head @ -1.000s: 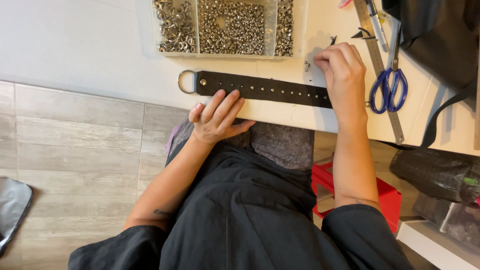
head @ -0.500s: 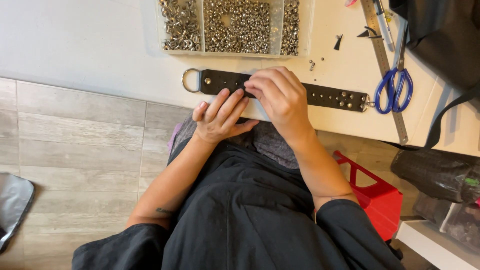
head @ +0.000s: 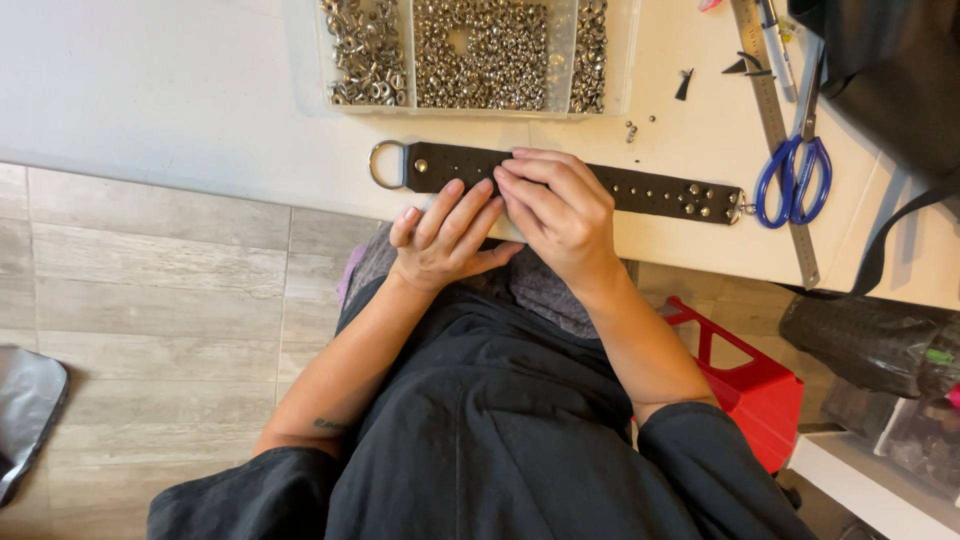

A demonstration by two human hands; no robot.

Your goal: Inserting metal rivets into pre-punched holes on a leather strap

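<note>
Black studded strap [head: 650,190] lies flat along the worktop [head: 180,90] near its front edge, centre of frame, metal ring [head: 385,165] at its left end.

My right hand [head: 560,210] rests on the strap's middle, fingers curled down onto it; whether they pinch anything, cannot tell. My left hand [head: 445,235] sits just beside it at the worktop edge, fingers loosely spread, tips touching the strap, nothing gripped.

Open room: bare white worktop across the upper left. Upper centre, a clear box [head: 470,50] of 3 compartments full of silver rivets, close behind the strap. Right of the strap's end, blue-handled scissors [head: 795,175] and a steel ruler [head: 775,120], crowding that side.

Below the edge: grey plank floor [head: 150,290] at left, red bin [head: 745,385] lower right.
</note>
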